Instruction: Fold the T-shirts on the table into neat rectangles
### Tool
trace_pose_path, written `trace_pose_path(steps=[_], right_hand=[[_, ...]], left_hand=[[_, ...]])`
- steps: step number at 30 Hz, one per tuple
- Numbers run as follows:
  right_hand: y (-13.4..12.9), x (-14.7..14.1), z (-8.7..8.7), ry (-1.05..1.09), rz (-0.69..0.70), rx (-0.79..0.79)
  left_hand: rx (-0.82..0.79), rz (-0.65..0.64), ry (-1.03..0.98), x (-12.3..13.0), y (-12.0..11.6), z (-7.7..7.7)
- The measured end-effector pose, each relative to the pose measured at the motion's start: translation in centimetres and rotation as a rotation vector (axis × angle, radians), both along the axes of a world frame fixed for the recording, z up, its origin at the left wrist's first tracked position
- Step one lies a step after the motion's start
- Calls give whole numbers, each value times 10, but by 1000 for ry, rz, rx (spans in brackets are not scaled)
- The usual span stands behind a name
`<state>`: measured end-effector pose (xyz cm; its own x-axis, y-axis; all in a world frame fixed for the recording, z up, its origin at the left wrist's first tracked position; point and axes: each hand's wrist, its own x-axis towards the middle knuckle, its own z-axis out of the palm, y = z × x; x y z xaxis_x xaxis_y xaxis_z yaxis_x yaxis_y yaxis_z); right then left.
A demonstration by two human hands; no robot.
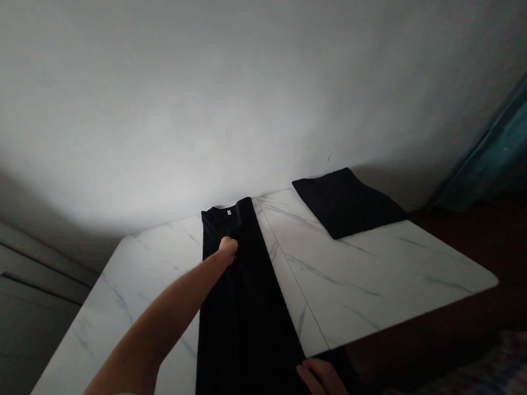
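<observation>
Pulling unevenly could crease the black garment (pixel 250 309): the left hand (pixel 229 250) pinches its far half, while the right hand (pixel 325 384), at its near edge, holds too dimly to judge.

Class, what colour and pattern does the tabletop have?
The tabletop is white, veined in grey like marble; the head view shows it.

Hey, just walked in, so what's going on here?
A person is handling a long black garment laid on a white marble-patterned table. The left hand is on it below the collar end, where a small white label shows; the right hand is at its near right side. Another black cloth lies flat to the right.
</observation>
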<state>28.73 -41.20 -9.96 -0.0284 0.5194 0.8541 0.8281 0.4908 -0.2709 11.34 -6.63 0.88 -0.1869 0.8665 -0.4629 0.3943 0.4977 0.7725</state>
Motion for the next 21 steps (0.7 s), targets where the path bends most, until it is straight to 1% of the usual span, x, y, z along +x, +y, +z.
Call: trace_pose_path(steps=[4,7,10,13,15,17,19,21], right_hand=[[2,3,-3,-13,76,6],[0,4,-3,17,42,57],[0,5,6,-34,27,5],[0,6,16,-73,85,-25],[-1,6,19,-52,100,-10],[-2,5,18,-7,80,-11],[-1,2,17,61,47,-63],[1,1,18,122,28,-135]], left_hand=[[21,-5,6,3,-6,2],[20,-18,17,3,-10,7],[4,-34,20,3,-14,15],[-32,-49,-6,6,-22,23],[-62,-47,-40,9,-32,26],[-94,-37,-86,11,-47,27],[-120,-23,-134,12,-66,27],[-142,-7,-177,12,-91,26]])
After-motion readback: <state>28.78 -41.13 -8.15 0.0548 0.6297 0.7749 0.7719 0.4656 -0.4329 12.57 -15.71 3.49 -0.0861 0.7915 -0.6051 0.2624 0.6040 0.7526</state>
